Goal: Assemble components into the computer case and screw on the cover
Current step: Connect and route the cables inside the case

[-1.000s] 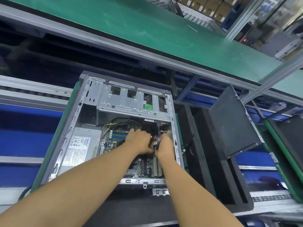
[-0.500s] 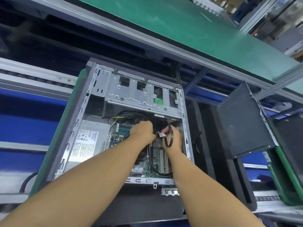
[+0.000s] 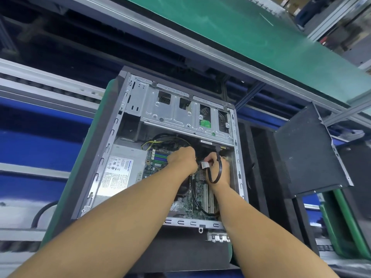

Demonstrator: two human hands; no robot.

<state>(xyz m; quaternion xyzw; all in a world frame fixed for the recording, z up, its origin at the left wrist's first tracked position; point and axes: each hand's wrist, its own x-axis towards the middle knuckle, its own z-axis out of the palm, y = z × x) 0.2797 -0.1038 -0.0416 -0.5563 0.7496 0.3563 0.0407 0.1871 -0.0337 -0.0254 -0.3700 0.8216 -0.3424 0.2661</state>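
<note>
An open computer case (image 3: 112,149) lies on its side in front of me, with a silver drive cage (image 3: 176,115) at its far end, a power supply (image 3: 122,169) on the left and the motherboard (image 3: 200,193) in the middle. Both hands reach inside. My left hand (image 3: 183,160) is curled over the board near the memory slots; what its fingers hold is hidden. My right hand (image 3: 217,167) grips a black looped cable (image 3: 217,175) with a white label, which runs up toward the drive cage.
The dark side cover (image 3: 307,153) leans upright to the right of the case, beside a black foam tray (image 3: 259,157). A green conveyor belt (image 3: 251,37) runs across the back. Metal rails and blue surfaces lie to the left.
A black looped cable has come up into view in my right hand. Both hands stay in the middle of the case; the camera has shifted.
</note>
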